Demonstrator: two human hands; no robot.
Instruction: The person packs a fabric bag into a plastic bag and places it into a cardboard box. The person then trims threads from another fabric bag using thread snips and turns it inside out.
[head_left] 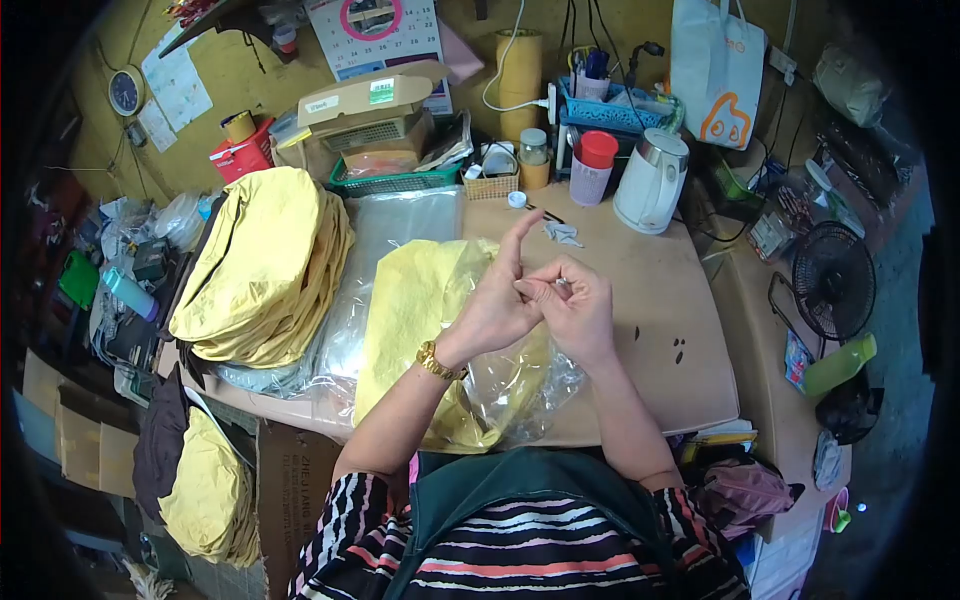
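Note:
My left hand [492,308], with a gold watch [437,360] on its wrist, is raised over a yellow folded piece [405,290] in clear plastic. One of its fingers points up, while the others are bent in against the right hand. My right hand [582,308] is closed in a pinch, its fingertips meeting the left hand's. Whatever lies between the fingertips is too small to make out. Clear plastic film [505,385] lies crumpled over the yellow piece, below both hands.
Stacked yellow pieces [250,265] stand at the left, beside flat clear plastic [400,215]. At the back are a green basket [395,183], a red-lidded jar [592,170] and a white kettle [650,182]. A black fan [833,280] is at the right.

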